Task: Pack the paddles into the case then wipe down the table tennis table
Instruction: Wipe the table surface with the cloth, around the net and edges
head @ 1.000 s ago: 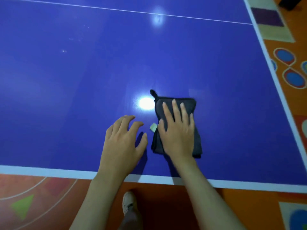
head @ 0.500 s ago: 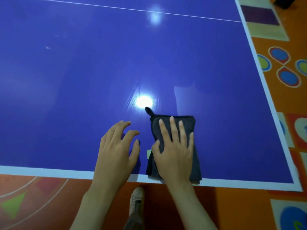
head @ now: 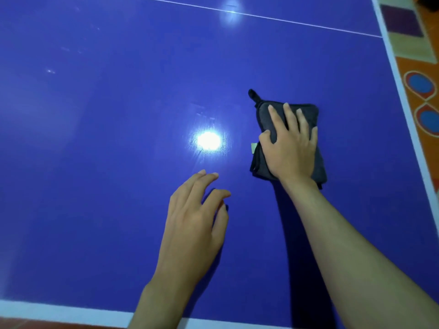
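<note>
Right hand presses flat, hiding much of the folded cloth; left hand spread, perhaps touching the table.

Deep blue surface with white edge bands and a thin white far line, dark grey folded cloth with black loop, orange floor with blue ovals at right.

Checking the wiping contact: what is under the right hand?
The folded dark cloth lies under the right hand, flat on the blue table. The table beneath the cloth is covered from view.
</note>
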